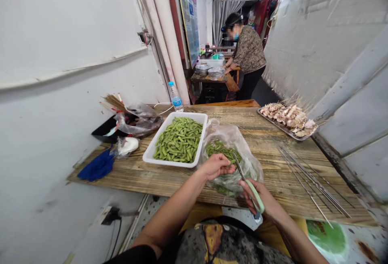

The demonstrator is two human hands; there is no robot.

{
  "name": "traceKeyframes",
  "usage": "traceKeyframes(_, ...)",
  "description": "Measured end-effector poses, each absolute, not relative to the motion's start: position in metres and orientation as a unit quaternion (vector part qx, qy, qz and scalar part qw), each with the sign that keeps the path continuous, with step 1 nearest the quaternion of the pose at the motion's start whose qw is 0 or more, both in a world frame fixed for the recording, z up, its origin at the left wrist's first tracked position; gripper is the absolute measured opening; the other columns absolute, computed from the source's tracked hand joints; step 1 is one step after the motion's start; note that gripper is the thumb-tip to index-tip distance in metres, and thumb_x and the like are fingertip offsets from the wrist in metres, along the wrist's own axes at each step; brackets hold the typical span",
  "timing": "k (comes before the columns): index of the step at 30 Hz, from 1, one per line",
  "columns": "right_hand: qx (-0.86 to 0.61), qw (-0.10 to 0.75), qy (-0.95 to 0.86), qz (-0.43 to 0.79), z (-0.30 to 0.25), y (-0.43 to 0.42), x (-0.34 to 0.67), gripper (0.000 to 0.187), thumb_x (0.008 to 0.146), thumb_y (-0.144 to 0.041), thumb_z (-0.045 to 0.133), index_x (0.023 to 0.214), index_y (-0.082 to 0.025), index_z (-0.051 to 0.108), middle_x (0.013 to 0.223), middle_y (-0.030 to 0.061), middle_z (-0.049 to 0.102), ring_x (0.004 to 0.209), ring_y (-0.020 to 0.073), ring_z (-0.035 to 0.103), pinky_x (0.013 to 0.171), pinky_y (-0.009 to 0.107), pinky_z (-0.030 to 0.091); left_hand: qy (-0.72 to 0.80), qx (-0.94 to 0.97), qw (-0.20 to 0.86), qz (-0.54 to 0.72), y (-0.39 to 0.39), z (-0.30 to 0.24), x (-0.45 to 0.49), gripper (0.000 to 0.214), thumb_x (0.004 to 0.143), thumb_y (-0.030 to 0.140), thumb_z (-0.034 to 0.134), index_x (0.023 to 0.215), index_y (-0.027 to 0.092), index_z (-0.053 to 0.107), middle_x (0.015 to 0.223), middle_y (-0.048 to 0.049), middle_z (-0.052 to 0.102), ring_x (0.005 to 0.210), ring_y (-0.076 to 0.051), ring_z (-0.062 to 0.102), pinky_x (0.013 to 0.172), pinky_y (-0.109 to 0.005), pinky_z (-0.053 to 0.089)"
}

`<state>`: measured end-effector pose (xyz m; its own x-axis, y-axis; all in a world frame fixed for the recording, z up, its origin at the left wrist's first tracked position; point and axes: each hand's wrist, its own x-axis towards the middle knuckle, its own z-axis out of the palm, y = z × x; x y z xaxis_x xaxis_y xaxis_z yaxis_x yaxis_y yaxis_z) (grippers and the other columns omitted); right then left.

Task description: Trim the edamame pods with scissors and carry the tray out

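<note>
My right hand (254,195) is closed around the green handles of a pair of scissors (256,196), whose blades point up and away to the left. My left hand (216,166) has its fingers pinched on a green edamame pod (233,161) beside the blade tips. Both hands are over a clear plastic bag (244,142) that lies spread on the table with green trimmings (220,147) in it. Left of the bag, a white rectangular tray (147,159) is heaped with edamame pods (178,139).
Several metal skewers (315,183) lie at the wooden table's (145,179) right. Behind them is a metal tray (280,127) of skewered meat (291,116). A black box (103,132), blue cloth (97,166) and water bottle (176,98) are leftward. Another person (250,49) bends over a farther table.
</note>
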<state>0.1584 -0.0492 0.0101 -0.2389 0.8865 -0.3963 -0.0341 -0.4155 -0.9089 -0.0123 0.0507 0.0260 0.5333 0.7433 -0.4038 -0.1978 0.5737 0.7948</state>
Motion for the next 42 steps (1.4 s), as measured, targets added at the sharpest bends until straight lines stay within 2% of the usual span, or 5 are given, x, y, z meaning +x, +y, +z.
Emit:
traceKeyframes(9, -0.538, 0.333, -0.432, 0.643, 0.002, -0.054, 0.171, 0.048, 0.077, -0.065, 0.053, 0.094, -0.021, 0.047, 0.064, -0.0074, 0.045, 0.046, 0.0058, 0.041, 0.041, 0.019, 0.034, 0.594, 0.7, 0.299, 0.26, 0.088, 0.005, -0.008, 0.018, 0.072, 0.007, 0.053, 0.087, 0.013, 0.06, 0.092, -0.008, 0.064, 0.087, -0.018, 0.058, 0.08, -0.03, 0.044)
traceKeyframes(16, -0.554, 0.34, -0.426, 0.63, 0.002, -0.056, 0.173, 0.048, 0.076, -0.065, 0.055, 0.093, -0.021, 0.047, 0.065, -0.0067, 0.045, 0.046, 0.0071, 0.039, 0.039, 0.021, 0.034, 0.509, 0.838, 0.182, 0.078, 0.1, 0.006, 0.017, 0.016, 0.072, 0.019, 0.062, 0.087, 0.015, 0.068, 0.093, -0.011, 0.067, 0.094, -0.025, 0.059, 0.086, -0.038, 0.04)
traceKeyframes(22, -0.555, 0.324, -0.424, 0.638, -0.002, -0.054, 0.172, 0.05, 0.073, -0.067, 0.056, 0.093, -0.022, 0.047, 0.06, -0.0085, 0.039, 0.044, 0.006, 0.033, 0.037, 0.019, 0.031, 0.469, 0.854, 0.213, 0.075, 0.11, 0.008, 0.012, 0.016, 0.075, 0.024, 0.062, 0.084, 0.016, 0.073, 0.09, -0.0099, 0.069, 0.091, -0.023, 0.06, 0.084, -0.034, 0.041)
traceKeyframes(30, -0.561, 0.305, -0.453, 0.622, -0.014, -0.054, 0.173, 0.051, 0.076, -0.067, 0.052, 0.096, -0.021, 0.048, 0.056, -0.0091, 0.037, 0.043, 0.0064, 0.034, 0.038, 0.018, 0.03, 0.466, 0.711, 0.495, 0.181, 0.078, 0.012, -0.006, 0.027, 0.073, 0.031, 0.061, 0.086, 0.01, 0.073, 0.075, -0.0036, 0.07, 0.067, -0.013, 0.057, 0.064, -0.022, 0.041)
traceKeyframes(42, -0.551, 0.279, -0.517, 0.593, 0.003, -0.05, 0.171, 0.048, 0.078, -0.064, 0.053, 0.099, -0.021, 0.053, 0.06, -0.0059, 0.043, 0.05, 0.0098, 0.041, 0.045, 0.022, 0.036, 0.481, 0.679, 0.52, 0.194, 0.067, 0.017, -0.011, 0.025, 0.07, 0.03, 0.062, 0.08, 0.01, 0.073, 0.067, -0.0013, 0.066, 0.061, -0.011, 0.052, 0.061, -0.021, 0.039)
